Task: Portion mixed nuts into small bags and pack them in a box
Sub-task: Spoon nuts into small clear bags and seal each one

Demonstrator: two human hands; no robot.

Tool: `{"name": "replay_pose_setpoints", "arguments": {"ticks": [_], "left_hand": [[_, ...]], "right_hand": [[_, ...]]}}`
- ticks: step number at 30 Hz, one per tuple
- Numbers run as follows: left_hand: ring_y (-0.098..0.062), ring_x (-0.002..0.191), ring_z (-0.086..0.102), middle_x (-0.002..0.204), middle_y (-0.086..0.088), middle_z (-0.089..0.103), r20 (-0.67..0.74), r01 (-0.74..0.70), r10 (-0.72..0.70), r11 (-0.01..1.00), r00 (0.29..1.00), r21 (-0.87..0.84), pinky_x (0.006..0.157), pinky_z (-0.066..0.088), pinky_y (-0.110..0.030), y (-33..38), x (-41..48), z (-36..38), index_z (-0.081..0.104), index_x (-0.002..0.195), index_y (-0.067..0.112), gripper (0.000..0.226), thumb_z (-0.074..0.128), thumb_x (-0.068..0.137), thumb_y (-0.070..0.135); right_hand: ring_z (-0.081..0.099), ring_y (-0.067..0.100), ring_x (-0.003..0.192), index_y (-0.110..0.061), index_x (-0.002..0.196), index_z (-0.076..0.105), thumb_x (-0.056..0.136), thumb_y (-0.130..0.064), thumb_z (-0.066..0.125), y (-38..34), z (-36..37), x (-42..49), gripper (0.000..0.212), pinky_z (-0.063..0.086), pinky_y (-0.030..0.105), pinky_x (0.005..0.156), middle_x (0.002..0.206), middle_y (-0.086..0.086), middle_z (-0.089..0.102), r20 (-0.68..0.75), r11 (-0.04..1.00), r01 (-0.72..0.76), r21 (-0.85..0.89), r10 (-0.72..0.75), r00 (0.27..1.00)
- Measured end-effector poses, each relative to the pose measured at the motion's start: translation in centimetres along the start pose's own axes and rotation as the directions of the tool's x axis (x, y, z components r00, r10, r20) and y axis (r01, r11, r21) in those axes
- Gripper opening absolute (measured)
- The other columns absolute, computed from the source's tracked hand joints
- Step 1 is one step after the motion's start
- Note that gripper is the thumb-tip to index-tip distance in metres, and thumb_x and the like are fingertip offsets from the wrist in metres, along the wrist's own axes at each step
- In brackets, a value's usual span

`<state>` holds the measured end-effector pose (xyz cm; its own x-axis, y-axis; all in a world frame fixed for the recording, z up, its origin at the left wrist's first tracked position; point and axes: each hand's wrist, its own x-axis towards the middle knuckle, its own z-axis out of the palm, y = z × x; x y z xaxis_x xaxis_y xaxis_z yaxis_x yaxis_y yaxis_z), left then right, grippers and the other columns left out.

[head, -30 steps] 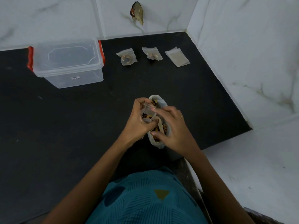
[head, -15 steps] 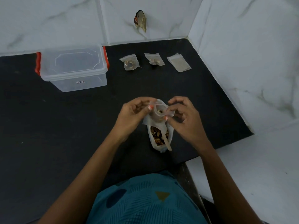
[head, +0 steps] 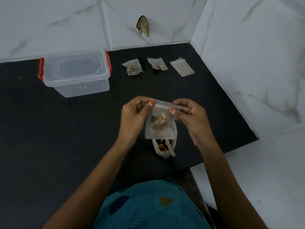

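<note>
- Right of the box (head: 76,72), nearer the person, the left hand (head: 133,117) and right hand (head: 194,119) pinched the bag (head: 159,125) by its top edge, fingers clamped on it.
- Same side, nearest the person, the pouch (head: 160,147) stood open.
- Level with the box, to its right, lay two filled bags (head: 132,68) and empties (head: 182,67).

Black countertop (head: 49,146), white marbled wall tiles (head: 49,22), crumpled scrap (head: 143,27) on wall, teal patterned garment (head: 148,210)
</note>
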<state>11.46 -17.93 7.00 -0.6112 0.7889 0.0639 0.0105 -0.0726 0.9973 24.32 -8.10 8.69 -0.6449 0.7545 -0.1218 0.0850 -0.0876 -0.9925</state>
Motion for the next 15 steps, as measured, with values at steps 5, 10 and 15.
{"name": "replay_pose_setpoints", "arguments": {"ticks": [5, 10, 15], "left_hand": [[0.000, 0.081, 0.064, 0.088, 0.008, 0.064, -0.094, 0.030, -0.029, 0.999, 0.995, 0.015, 0.070, 0.050, -0.014, -0.53, -0.21, 0.22, 0.060, 0.088, 0.023, 0.016, 0.052, 0.091, 0.010], [-0.002, 0.081, 0.064, 0.087, 0.006, 0.064, -0.084, 0.013, -0.010, 0.999, 0.996, 0.044, 0.071, 0.052, -0.016, -0.58, -0.59, 0.68, 0.060, 0.088, 0.025, 0.016, 0.052, 0.091, 0.010], [-0.007, 0.082, 0.064, 0.088, 0.005, 0.063, -0.101, 0.020, -0.014, 0.998, 0.995, 0.057, 0.073, 0.054, -0.021, -0.78, -0.68, 0.91, 0.058, 0.088, 0.026, 0.016, 0.051, 0.092, 0.013]], "right_hand": [[0.065, 0.004, 0.074, -0.016, 0.091, 0.060, 0.083, 0.000, 0.060, -0.16, 0.48, 0.04, 0.018, 0.050, 0.015, 0.060, 0.081, -0.004, 0.067, 0.045, 0.997, -0.058, -0.041, 0.060, 0.997], [0.064, 0.006, 0.076, -0.016, 0.091, 0.058, 0.086, 0.004, 0.052, -0.15, 0.44, 0.11, 0.021, 0.052, 0.018, 0.065, 0.082, -0.004, 0.065, 0.102, 0.995, -0.097, 0.021, 0.094, 0.990], [0.064, 0.005, 0.080, -0.020, 0.096, 0.055, 0.088, 0.001, 0.052, 0.14, 0.45, 0.16, 0.022, 0.052, 0.018, 0.065, 0.089, -0.003, 0.064, 0.056, 0.994, -0.078, -0.071, 0.082, 0.995]]}}
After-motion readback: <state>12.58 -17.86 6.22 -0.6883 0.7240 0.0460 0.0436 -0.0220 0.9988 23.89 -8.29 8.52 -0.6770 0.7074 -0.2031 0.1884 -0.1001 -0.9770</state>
